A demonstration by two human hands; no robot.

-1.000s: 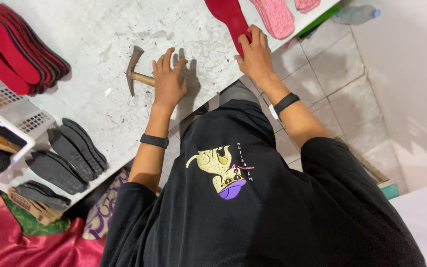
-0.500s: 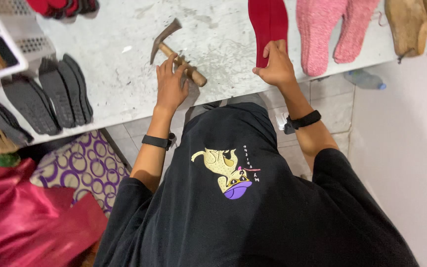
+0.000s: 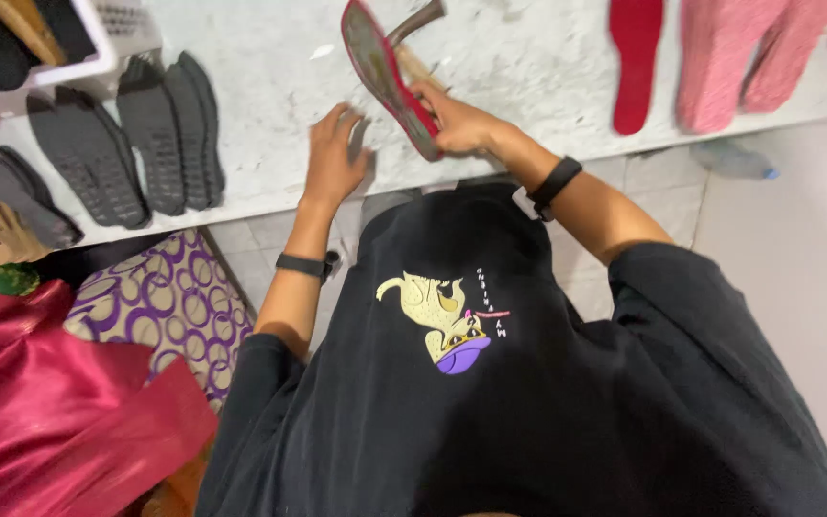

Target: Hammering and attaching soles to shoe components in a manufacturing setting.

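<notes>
Insole (image 3: 390,77), red-edged with a dull grey face, is up off the desk (image 3: 270,86), tilted on its side so that face shows. Right hand (image 3: 461,124) pinches it at the lower end, fingers wrapped round the edge. Left hand (image 3: 334,158) lies flat, fingers spread, palm down near the desk's front edge, just beside the insole but not touching it. Right behind the insole, a hammer (image 3: 413,24) rests on the marble, handle half hidden. Off left, dark rubber soles (image 3: 150,134) lie in overlapping rows. Farther right, another red insole (image 3: 636,57) and pink fuzzy pieces (image 3: 739,57) lie well apart.
</notes>
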